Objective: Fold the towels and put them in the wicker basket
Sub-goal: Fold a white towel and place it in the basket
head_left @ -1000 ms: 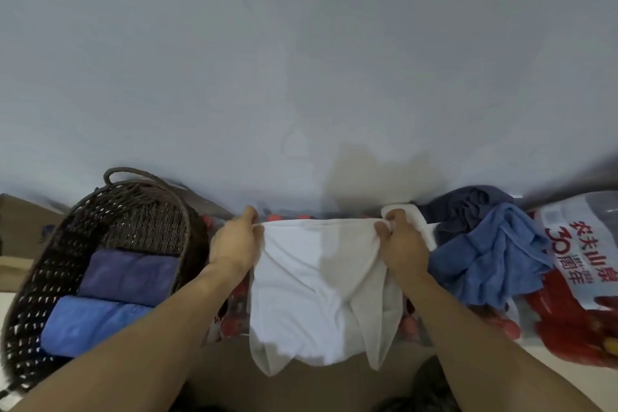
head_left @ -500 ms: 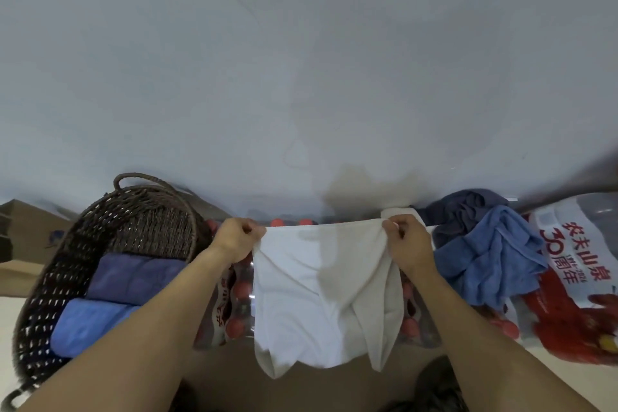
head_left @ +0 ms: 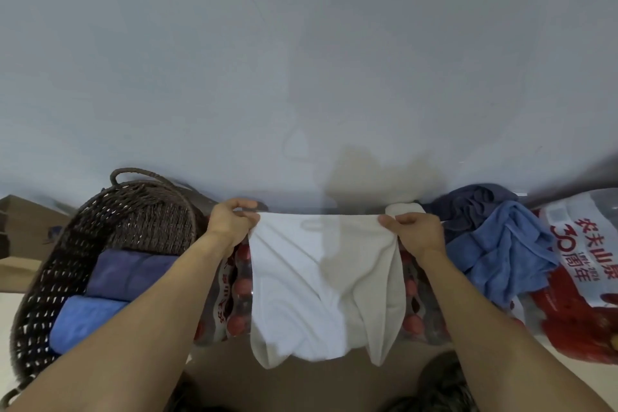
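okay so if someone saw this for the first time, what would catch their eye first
A white towel held up at centre, its top corners pinched by the left hand and right hand. At left, a dark wicker basket holds two folded blue towels; at right lies a crumpled blue pile.

You have only one view, from the camera on your head. It looks forward and down with a wide angle, so the pale grey wall [head_left: 301,43] fills the upper half of the frame and bends at the edges. Your two forearms enter from the bottom corners, very near the lens. The dark woven wicker basket [head_left: 43,278] sits at lower left.
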Tool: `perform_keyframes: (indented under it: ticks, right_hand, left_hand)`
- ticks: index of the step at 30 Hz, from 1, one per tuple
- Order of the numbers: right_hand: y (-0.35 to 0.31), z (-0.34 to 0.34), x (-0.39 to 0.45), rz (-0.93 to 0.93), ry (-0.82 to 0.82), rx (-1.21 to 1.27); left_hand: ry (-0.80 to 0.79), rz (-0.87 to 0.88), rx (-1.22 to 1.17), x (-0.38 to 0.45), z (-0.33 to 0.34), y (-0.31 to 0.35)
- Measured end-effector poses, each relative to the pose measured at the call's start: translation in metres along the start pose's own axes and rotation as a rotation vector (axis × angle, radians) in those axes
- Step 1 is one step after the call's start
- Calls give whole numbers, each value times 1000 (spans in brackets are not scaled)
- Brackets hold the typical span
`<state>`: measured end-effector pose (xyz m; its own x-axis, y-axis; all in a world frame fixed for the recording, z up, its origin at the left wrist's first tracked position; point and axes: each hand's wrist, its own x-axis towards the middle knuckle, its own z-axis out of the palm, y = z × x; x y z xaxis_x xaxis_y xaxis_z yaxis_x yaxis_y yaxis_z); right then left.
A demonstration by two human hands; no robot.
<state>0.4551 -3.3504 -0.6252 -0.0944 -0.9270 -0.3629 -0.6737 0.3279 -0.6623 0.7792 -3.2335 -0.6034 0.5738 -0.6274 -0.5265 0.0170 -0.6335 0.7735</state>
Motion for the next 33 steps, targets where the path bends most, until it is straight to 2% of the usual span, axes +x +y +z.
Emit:
perform_keyframes:
  ticks: [3,7,9,12,17,22,26,31,33]
  right_hand:
    - [-3,4,-3,-13,96,-49]
    - [-7,4,-19,-29,162,-79]
    - [-12,1,-32,-60,191,-149]
    - [-20,-8,-52,-169,215,-218]
    - [-21,-22,-94,-266,78,-176]
    - [-37,-28,-115,-297,-126,-234]
    - [-61,-6,-126,-423,-288,-300]
    - [-91,48,-125,-545,-396,-334]
    - [-103,68,-119,-587,-388,-303]
  left_hand:
    - [114,15,-117,-7,5,-1]
    - [102,147,95,-24,5,-1]
    - [165,203,212,-38,0,-2]
    - [282,235,261,-66,-1,-8]
    - [100,229,234,-114,11,-33]
    - [173,139,267,-155,14,-63]
    - [162,123,278,-190,24,-92]
    - [161,162,295,-203,22,-135]
    - [149,126,265,-198,16,-145]
